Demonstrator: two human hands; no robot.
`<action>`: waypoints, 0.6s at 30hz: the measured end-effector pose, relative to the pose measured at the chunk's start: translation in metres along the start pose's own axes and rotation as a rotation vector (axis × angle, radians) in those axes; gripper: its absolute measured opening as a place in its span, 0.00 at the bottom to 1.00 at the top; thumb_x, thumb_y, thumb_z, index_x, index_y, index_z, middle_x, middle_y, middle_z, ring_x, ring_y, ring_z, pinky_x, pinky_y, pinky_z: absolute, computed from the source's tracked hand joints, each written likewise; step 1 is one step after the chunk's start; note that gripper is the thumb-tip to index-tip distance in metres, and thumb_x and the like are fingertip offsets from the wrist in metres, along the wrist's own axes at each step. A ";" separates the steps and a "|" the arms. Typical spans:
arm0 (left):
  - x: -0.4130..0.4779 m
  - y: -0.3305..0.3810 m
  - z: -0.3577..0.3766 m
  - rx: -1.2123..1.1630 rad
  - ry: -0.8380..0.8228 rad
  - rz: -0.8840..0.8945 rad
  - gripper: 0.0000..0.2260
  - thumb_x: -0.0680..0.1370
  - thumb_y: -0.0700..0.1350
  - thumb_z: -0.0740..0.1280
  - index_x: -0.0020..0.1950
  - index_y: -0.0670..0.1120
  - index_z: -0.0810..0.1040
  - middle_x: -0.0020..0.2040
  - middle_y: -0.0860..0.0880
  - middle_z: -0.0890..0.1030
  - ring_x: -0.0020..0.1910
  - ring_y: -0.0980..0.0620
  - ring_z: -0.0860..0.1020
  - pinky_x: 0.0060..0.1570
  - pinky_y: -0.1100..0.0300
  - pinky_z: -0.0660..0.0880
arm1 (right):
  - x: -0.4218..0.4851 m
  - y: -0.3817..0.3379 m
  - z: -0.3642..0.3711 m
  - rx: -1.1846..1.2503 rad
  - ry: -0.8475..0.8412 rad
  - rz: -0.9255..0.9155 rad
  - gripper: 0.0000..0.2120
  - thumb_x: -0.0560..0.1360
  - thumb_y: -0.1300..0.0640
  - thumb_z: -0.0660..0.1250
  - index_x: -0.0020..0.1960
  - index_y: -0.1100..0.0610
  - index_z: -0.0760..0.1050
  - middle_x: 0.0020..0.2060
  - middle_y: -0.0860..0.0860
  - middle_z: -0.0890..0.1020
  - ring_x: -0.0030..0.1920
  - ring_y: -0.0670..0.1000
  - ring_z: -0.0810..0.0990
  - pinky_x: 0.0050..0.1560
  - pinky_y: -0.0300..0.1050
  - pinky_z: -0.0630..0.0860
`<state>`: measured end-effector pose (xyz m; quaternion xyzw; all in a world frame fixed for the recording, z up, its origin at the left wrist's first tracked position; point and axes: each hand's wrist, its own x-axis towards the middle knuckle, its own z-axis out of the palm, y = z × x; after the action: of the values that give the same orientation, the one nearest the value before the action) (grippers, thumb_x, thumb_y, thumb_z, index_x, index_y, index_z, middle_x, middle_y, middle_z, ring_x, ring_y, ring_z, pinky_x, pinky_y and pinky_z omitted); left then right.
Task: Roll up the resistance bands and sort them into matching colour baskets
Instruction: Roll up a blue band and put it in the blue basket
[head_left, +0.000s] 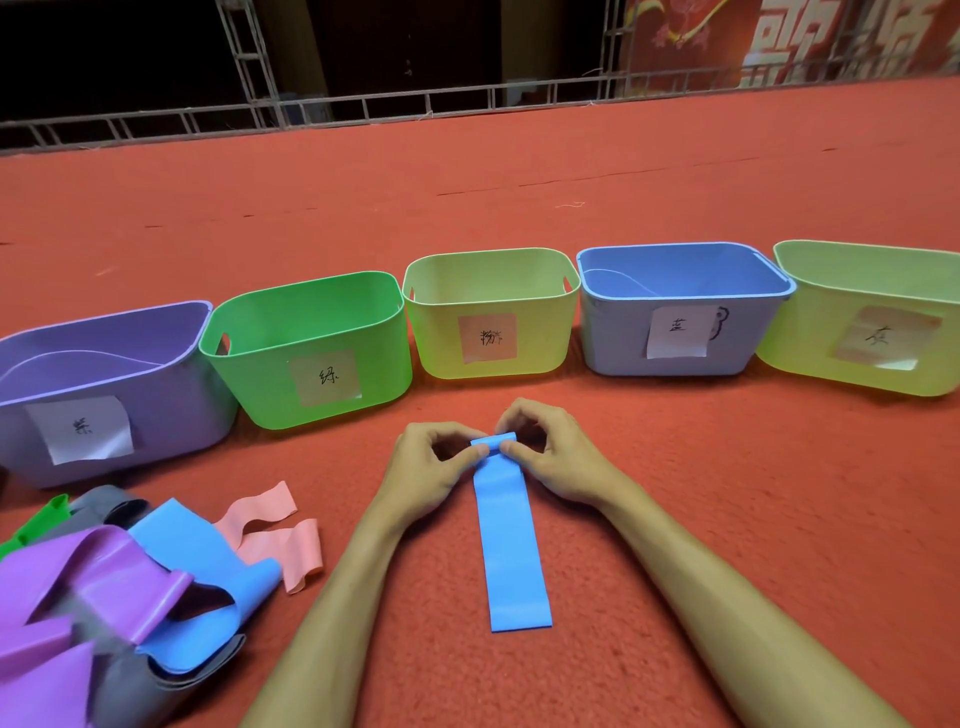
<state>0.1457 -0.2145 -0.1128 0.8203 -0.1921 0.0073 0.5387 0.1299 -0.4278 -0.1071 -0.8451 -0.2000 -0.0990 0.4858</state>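
Note:
A blue resistance band (511, 540) lies flat on the red carpet, running away from me. Its far end is curled over into a small first fold. My left hand (434, 465) pinches that fold from the left, and my right hand (553, 457) pinches it from the right. Beyond my hands stands a row of labelled baskets: purple (171, 415), green (260, 384), pale yellow (436, 338), blue (613, 338) and a second pale yellow one (810, 332) at far right.
A loose pile of bands lies at lower left: purple (98, 587), blue (202, 551), pink (275, 535), grey (104, 506) and green (44, 517). A metal railing (363, 106) borders the carpet's far edge.

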 end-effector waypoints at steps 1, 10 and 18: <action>0.000 0.000 0.000 -0.012 0.001 -0.001 0.05 0.77 0.44 0.75 0.51 0.52 0.89 0.44 0.54 0.88 0.42 0.56 0.83 0.47 0.53 0.78 | 0.000 0.000 0.000 0.001 -0.004 -0.001 0.08 0.75 0.63 0.70 0.48 0.51 0.78 0.40 0.47 0.83 0.41 0.54 0.81 0.45 0.58 0.78; -0.001 0.002 0.000 -0.102 0.035 0.001 0.11 0.73 0.37 0.78 0.50 0.51 0.90 0.44 0.52 0.88 0.40 0.57 0.81 0.44 0.59 0.75 | 0.004 0.003 0.001 -0.003 0.017 0.093 0.04 0.79 0.59 0.69 0.50 0.53 0.82 0.42 0.44 0.85 0.43 0.43 0.81 0.47 0.43 0.77; 0.000 0.001 0.000 -0.039 0.010 -0.025 0.14 0.69 0.47 0.78 0.55 0.52 0.88 0.45 0.53 0.87 0.43 0.58 0.81 0.49 0.61 0.77 | 0.003 0.001 0.001 0.005 0.015 0.049 0.05 0.77 0.62 0.71 0.47 0.55 0.84 0.43 0.45 0.86 0.46 0.46 0.83 0.49 0.43 0.78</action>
<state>0.1456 -0.2148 -0.1117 0.8119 -0.1792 0.0009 0.5556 0.1331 -0.4269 -0.1073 -0.8476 -0.1760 -0.0930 0.4919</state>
